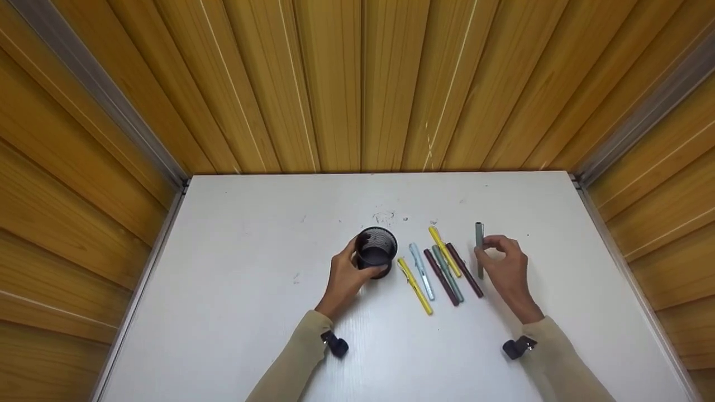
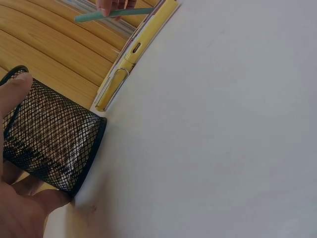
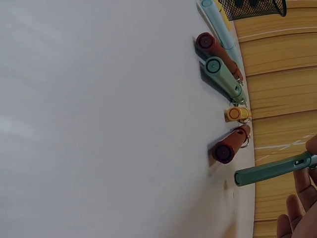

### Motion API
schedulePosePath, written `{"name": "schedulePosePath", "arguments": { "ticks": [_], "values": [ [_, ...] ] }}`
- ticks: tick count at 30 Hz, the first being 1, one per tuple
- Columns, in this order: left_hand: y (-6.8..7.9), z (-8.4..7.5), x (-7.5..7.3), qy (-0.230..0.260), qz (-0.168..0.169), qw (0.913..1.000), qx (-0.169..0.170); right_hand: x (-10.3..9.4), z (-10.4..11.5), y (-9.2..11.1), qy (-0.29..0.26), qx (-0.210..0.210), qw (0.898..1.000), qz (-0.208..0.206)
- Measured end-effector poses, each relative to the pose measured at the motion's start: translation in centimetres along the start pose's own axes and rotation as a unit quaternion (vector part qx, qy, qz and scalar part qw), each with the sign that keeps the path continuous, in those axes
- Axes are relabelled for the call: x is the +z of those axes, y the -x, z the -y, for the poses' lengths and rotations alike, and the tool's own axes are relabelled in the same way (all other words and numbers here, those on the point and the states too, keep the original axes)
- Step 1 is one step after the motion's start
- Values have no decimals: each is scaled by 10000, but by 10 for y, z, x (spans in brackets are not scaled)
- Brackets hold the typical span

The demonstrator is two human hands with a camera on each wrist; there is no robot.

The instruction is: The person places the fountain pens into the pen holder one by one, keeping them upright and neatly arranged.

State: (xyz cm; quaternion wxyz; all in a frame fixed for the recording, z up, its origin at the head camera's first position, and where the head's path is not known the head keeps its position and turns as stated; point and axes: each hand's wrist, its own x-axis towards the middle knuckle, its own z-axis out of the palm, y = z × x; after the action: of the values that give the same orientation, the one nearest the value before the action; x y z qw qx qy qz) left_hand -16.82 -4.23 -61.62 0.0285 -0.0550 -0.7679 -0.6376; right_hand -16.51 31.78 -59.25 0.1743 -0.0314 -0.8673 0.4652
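A black mesh pen holder [image 1: 377, 254] stands upright on the white table, its open top showing nothing inside. My left hand [image 1: 347, 273] grips it from the left, thumb across the near side. Between thumb and fingers, my right hand [image 1: 507, 271] pinches a dark green pen [image 3: 270, 170], raised and roughly upright at the right of the other pens. Those lie loosely side by side between the hands: a yellow pen [image 1: 415, 286] nearest the holder, a light blue pen [image 1: 420, 268], a maroon pen [image 1: 440, 276], a green pen [image 1: 455, 287], another yellow pen [image 1: 438, 241] and another maroon pen [image 1: 466, 272].
The white table [image 1: 234, 312] has dark scuff marks [image 1: 384, 216] behind the pen holder. Wood-look panels [image 1: 335, 84] close off the back and both sides, with metal posts [image 1: 648, 106] at the corners.
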Motion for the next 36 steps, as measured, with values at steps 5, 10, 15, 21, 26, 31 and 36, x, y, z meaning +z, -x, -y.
{"name": "schedulePosePath", "arguments": {
  "ticks": [5, 10, 15, 21, 26, 31, 36],
  "values": [
    [1, 0, -1, -109, 49, 9998, 134, 2, 8, 0, -71, -191, 9998, 48],
    [0, 0, -1, -286, 25, 9995, 164, 4, 18, 0, -76, -277, 9995, 138],
    [0, 1, -1, -322, 4, 9994, 117, 6, 26, 1, -148, -372, 9990, 217],
    [0, 1, -1, -269, 21, 9996, 87, 8, 34, 1, -202, -498, 9982, 271],
    [-1, 0, -1, -229, 23, 9996, 136, 9, 38, 0, -196, -558, 9977, 325],
    [-2, 0, -1, -99, 70, 9998, 162, 12, 44, -1, -245, -644, 9969, 381],
    [1, 1, -2, -109, 64, 9997, 186, 17, 48, 1, -363, -759, 9953, 473]
  ]
}}
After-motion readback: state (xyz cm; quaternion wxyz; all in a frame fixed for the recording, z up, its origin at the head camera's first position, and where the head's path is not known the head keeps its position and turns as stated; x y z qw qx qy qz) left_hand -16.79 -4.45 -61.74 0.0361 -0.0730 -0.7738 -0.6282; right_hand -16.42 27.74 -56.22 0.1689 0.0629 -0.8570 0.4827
